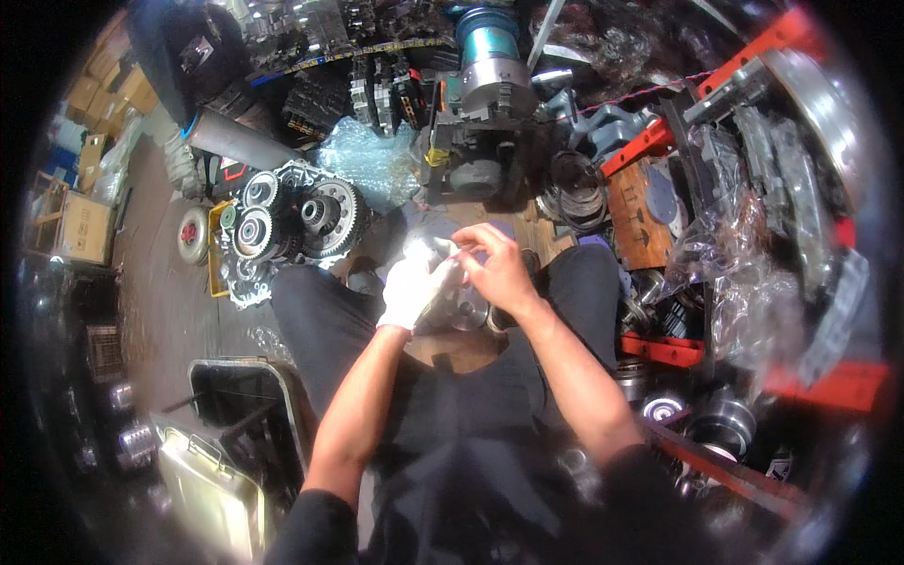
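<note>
My left hand (414,282), in a white glove, is raised between my knees, its fingers bent and washed out by glare. My bare right hand (485,264) meets it, thumb and forefinger closed at the gloved fingertips around something small, too hard to make out. Below and behind my hands lie round metal parts (471,306) on the floor between my legs. A metal gear housing (282,226) with several toothed gears sits beside my left knee.
A machine with a teal cylinder (485,42) stands ahead. Bubble wrap (363,160) lies left of it. Red rails (659,350), wrapped parts (753,311) and coiled rings (570,198) crowd the right. Metal trays (212,490) lean at lower left; cardboard boxes (89,235) line the far left.
</note>
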